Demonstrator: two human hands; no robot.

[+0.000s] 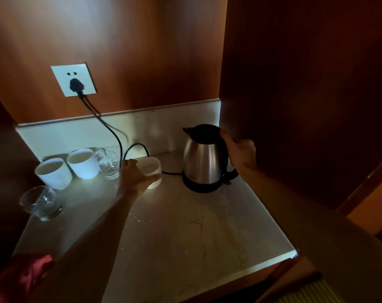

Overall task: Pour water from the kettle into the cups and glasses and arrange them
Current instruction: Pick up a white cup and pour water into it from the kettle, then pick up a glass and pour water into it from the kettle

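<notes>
A steel kettle [202, 158] with a black lid and base stands upright at the back right of the pale counter [185, 226]. My right hand [240, 153] is closed around its black handle. My left hand [135, 177] grips a white cup [151, 169] standing on the counter just left of the kettle. Two more white cups [53, 172] [83, 162] stand at the back left, both showing liquid inside. One clear glass [110, 164] stands right of them, behind my left hand. Another clear glass [40, 203] stands near the left edge.
A black cord [111, 132] runs from the plug in the wall socket [74, 80] down behind the cups to the kettle base. Dark wooden walls close in the counter at the back, left and right. The counter's front edge [273, 265] lies at the lower right.
</notes>
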